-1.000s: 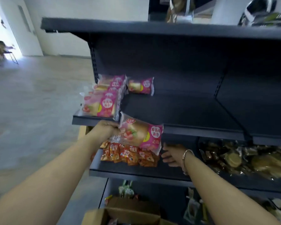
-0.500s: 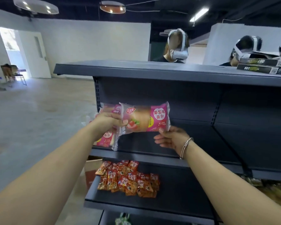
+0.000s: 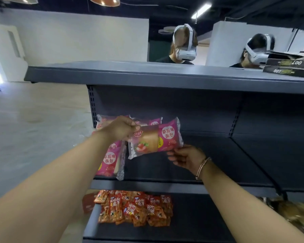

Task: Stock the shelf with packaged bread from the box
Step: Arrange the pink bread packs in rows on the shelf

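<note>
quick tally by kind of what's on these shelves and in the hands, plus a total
Pink bread packs: at least 4 — 1 held pack between left hand and right hand, 3 or more shelved packs.
Black 007 boxes: 2.
Orange snack packets: heaped, too many to count.
Total countable: at least 6.

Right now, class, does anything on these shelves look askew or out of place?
Mildly. The front bread packet in the left row overhangs the shelf edge. The orange snack packets below lie in a loose heap. The held bread packet isn't shelved yet.
</note>
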`<state>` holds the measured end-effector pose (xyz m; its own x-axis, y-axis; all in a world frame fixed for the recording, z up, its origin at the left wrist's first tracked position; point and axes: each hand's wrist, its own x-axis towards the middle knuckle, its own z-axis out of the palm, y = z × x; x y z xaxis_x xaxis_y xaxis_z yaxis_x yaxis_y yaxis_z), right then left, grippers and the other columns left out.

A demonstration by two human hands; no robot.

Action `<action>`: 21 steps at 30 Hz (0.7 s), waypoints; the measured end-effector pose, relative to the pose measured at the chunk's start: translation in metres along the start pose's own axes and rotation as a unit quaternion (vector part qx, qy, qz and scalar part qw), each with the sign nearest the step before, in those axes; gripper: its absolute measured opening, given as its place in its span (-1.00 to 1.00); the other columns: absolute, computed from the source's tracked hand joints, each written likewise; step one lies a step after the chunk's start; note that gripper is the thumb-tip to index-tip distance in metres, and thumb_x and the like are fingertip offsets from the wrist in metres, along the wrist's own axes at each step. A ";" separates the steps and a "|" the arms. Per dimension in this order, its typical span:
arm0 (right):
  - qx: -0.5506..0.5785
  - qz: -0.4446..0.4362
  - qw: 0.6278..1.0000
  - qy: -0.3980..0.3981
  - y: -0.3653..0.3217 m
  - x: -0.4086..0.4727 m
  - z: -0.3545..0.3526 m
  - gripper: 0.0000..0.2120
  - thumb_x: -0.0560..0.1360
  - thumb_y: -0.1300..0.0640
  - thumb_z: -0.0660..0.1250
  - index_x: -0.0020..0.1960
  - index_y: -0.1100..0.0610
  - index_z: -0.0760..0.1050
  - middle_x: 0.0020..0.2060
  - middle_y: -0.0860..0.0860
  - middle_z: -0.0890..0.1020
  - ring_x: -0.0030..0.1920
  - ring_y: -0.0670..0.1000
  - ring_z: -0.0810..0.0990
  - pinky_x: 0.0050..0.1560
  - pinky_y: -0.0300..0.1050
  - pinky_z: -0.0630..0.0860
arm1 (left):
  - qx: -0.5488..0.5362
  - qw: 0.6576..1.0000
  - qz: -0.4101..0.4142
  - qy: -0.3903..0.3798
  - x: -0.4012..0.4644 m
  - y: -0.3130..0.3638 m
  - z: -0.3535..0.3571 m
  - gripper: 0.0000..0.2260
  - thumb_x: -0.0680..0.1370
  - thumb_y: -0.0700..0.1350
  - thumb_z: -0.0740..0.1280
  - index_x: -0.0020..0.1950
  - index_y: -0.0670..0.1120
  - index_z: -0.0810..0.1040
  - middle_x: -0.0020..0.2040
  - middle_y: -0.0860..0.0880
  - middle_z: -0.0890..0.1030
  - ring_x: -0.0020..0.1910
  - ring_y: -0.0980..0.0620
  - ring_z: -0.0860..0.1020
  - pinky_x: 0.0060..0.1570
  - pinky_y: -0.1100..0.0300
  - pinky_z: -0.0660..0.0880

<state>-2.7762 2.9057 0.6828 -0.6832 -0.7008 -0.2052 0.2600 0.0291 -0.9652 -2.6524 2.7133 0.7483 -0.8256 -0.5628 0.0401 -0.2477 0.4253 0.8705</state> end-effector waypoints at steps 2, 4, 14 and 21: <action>0.022 0.019 0.999 -0.016 -0.002 0.011 -0.001 -0.83 0.52 0.32 0.16 -0.03 0.26 0.52 -0.36 0.03 0.70 -0.36 -0.04 0.68 -0.33 -0.21 0.58 | 0.027 0.999 0.016 0.022 0.016 -0.002 -0.002 -0.75 0.53 -0.21 0.32 -0.36 -0.15 0.48 -0.56 0.05 0.47 -0.61 0.24 0.44 -0.55 0.43 0.41; 0.063 0.020 0.998 -0.007 -0.004 0.022 -0.001 -0.83 0.53 0.32 0.14 -0.03 0.26 0.51 -0.35 0.06 0.70 -0.36 -0.01 0.69 -0.29 -0.18 0.60 | 0.044 0.998 0.018 0.040 0.032 -0.004 -0.001 -0.80 0.52 -0.20 0.34 -0.31 -0.14 0.53 -0.46 -0.01 0.50 -0.55 0.20 0.47 -0.38 0.32 0.47; -0.140 -0.016 0.973 0.181 0.008 0.082 0.005 -0.83 0.46 0.33 0.35 -0.27 0.14 0.54 -0.44 0.03 0.58 -0.43 -0.01 0.52 -0.34 -0.20 0.47 | 0.191 0.975 0.008 0.113 0.094 -0.021 0.007 -0.90 0.44 -0.15 0.43 -0.10 -0.15 0.67 -0.04 -0.13 0.67 0.01 -0.10 0.62 0.11 0.06 0.54; -0.162 -0.004 0.963 0.213 0.013 0.116 0.014 -0.88 0.42 0.25 0.41 -0.26 0.11 0.55 -0.41 0.01 0.55 -0.40 -0.04 0.46 -0.38 -0.22 0.37 | 0.273 0.954 -0.011 0.123 0.128 -0.033 0.014 -0.78 0.48 -0.19 0.27 0.04 -0.07 0.66 0.11 -0.10 0.64 0.14 -0.12 0.54 0.20 0.02 0.47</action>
<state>-2.8422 2.8148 0.6488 -0.9205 -0.3469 -0.1797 0.0747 0.2951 -0.9525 -2.7569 2.6368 0.7178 -0.6898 -0.6968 0.1967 -0.5464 0.6792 0.4901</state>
